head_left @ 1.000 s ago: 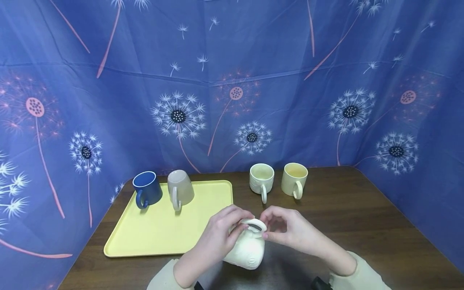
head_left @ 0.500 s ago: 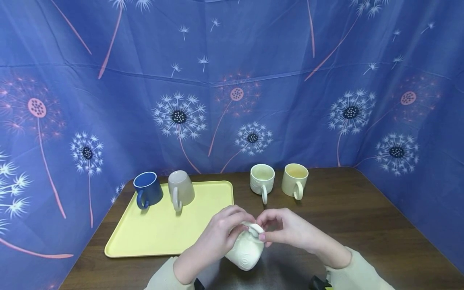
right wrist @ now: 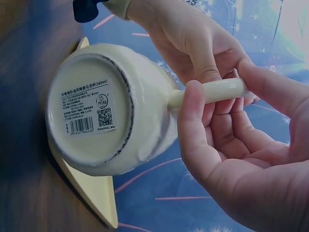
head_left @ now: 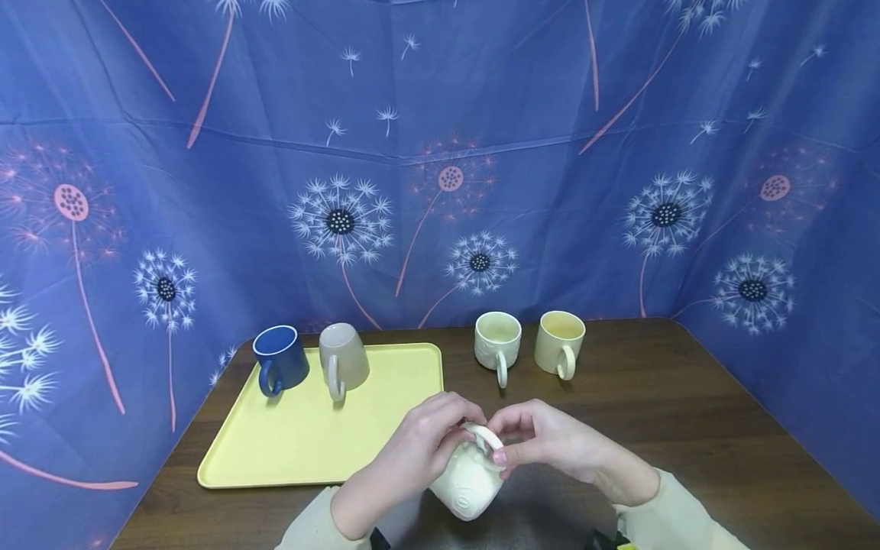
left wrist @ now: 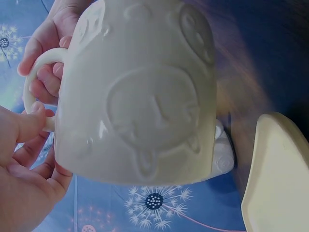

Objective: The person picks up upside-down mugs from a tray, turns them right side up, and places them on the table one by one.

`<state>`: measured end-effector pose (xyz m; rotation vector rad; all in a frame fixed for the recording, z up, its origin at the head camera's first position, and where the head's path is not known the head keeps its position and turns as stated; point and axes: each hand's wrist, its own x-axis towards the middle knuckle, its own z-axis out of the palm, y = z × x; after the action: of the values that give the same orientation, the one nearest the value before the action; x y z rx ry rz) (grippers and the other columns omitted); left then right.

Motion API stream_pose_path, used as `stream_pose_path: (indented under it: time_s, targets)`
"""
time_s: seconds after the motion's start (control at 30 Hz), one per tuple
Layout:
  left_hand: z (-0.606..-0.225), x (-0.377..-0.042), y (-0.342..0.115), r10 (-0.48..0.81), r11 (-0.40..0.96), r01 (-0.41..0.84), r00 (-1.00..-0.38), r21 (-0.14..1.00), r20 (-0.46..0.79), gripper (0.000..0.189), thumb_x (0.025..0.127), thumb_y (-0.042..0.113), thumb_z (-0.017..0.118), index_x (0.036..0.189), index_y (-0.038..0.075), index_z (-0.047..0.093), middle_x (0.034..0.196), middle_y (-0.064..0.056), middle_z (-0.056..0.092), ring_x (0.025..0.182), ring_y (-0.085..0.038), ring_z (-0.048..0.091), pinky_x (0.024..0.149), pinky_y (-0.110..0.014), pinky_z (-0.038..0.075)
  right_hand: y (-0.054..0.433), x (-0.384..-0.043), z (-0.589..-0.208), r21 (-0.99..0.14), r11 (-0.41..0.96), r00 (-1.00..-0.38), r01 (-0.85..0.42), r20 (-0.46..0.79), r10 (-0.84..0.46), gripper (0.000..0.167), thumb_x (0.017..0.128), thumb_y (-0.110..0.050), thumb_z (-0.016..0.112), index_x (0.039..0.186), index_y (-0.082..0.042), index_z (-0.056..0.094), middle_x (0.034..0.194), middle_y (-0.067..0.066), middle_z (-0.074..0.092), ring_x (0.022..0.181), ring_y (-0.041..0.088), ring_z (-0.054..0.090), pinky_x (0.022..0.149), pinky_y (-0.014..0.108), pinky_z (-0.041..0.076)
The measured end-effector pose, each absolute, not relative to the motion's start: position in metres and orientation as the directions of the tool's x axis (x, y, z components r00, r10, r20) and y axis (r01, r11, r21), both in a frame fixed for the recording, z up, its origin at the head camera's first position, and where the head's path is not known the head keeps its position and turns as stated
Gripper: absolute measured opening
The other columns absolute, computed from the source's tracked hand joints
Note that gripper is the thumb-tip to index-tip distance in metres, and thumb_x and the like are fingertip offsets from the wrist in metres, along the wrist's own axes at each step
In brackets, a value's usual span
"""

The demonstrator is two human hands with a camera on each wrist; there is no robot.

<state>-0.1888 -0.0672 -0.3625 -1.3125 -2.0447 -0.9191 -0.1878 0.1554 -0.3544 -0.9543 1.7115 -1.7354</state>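
Note:
A cream mug (head_left: 469,483) is held tilted over the near part of the table, its handle (head_left: 486,434) turned up. My left hand (head_left: 428,441) pinches one end of that handle between thumb and fingers. On the handle's other side, my right hand (head_left: 550,444) pinches it too. In the left wrist view, a raised animal face shows on the mug's side (left wrist: 154,116). The right wrist view shows its base, where a printed white label (right wrist: 89,106) bears a barcode. The inside of the mug is hidden.
Left of the hands lies a yellow tray (head_left: 275,458). A grey mug (head_left: 347,357) stands on it, beside a blue mug (head_left: 283,360) at its far left corner. Two pale mugs (head_left: 496,347) (head_left: 555,347) stand behind the hands on the brown table (head_left: 687,428). Blue cloth (head_left: 440,114) hangs behind.
The mug has turned a little in the hands, its base swinging slightly toward the near edge. My right hand has shifted a little left and keeps touching the handle. The other mugs stay put.

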Motion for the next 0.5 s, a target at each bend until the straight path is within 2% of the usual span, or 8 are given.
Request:
stream_pose_path:
  time_s: [0.33, 0.5]
  targets:
    - [-0.3605, -0.1886, -0.0658, 0.565, 0.285, 0.929, -0.362, 0.236, 0.741, 0.028, 0.077, -0.003, 0.069, 0.096, 0.015, 0.06, 0.089, 0.007, 0.063, 0.086, -0.004, 0.057, 0.079, -0.013, 0.046, 0.1557, -0.1857, -0.3577, -0.986, -0.095, -0.58, -0.136, 0.157, -0.799, 0.023, 0.088, 0.002, 0.059, 0.103, 0.019, 0.053, 0.089, 0.002, 0.064, 0.074, 0.008, 0.061, 0.071, 0.028, 0.054]
    - [-0.3595, -0.1892, -0.0643, 0.569, 0.273, 0.933, -0.354, 0.235, 0.742, 0.026, 0.077, -0.002, 0.069, 0.094, 0.015, 0.061, 0.088, 0.007, 0.063, 0.086, -0.004, 0.057, 0.08, -0.013, 0.045, 0.1563, -0.1837, -0.3579, -0.98, -0.107, -0.574, -0.166, 0.185, -0.798, 0.02, 0.087, 0.004, 0.059, 0.101, 0.018, 0.053, 0.087, 0.002, 0.062, 0.075, 0.008, 0.061, 0.071, 0.03, 0.054]
